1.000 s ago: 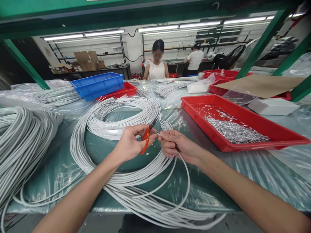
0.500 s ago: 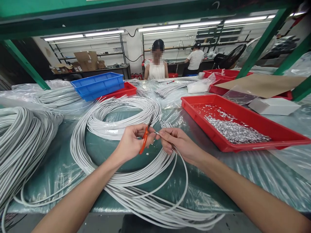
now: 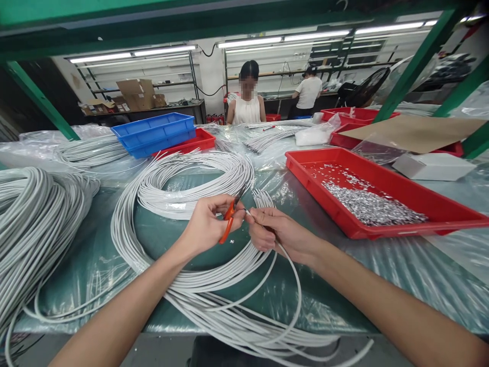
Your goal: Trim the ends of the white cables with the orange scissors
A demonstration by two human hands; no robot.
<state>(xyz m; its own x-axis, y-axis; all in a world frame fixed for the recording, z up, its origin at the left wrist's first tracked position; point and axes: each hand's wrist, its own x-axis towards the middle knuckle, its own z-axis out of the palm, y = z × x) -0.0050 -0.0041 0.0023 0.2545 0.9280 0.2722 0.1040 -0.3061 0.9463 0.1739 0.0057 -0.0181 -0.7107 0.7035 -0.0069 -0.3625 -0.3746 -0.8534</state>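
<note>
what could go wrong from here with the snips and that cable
The left hand holds the snips with the blades close to its own fingertips, so a slip might nick them. The cable in the right hand loops over the bundle and might snag if pulled.

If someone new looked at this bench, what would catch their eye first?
Probably the big red tray at right, scattered with small silvery pieces. Next, the orange-handled tool in the left hand, above looping pale cables at centre.
</note>
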